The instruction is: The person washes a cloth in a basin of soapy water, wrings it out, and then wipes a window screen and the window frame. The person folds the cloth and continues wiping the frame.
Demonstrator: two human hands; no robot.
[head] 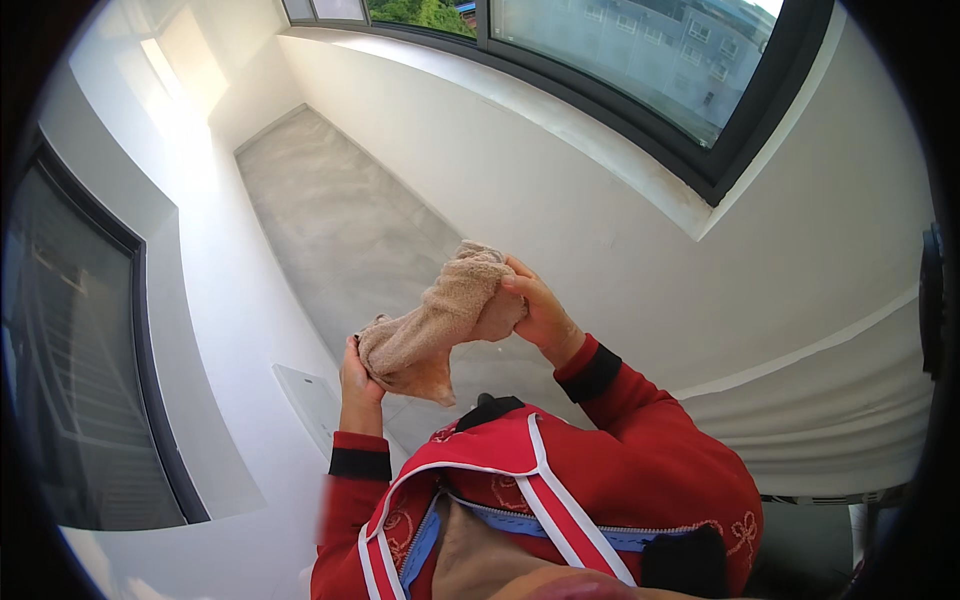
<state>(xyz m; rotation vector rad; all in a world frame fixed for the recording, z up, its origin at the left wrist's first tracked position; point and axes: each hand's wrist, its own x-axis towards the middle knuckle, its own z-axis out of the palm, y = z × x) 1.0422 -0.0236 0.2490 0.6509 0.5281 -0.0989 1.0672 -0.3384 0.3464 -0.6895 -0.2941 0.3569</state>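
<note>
A beige-brown terry cloth (pixel 435 319) stretches between both my hands, bunched and twisted along its length. My left hand (pixel 362 379) grips its lower left end, with the fingers mostly behind the fabric. At the upper right end, my right hand (pixel 545 311) pinches the cloth between thumb and fingers. A loose corner with an orange-brown tint hangs down near the left hand. Beneath the cloth lies the grey tiled floor, and a red apron with white trim (pixel 480 450) covers my chest.
A dark-framed window (pixel 637 67) with a white sill (pixel 585 150) runs along the upper right. Another dark-framed window (pixel 90 337) is at the left. A white panel (pixel 307 397) is on the left wall. Pale fabric (pixel 825 405) hangs at the right. The grey floor (pixel 322 202) stretches ahead.
</note>
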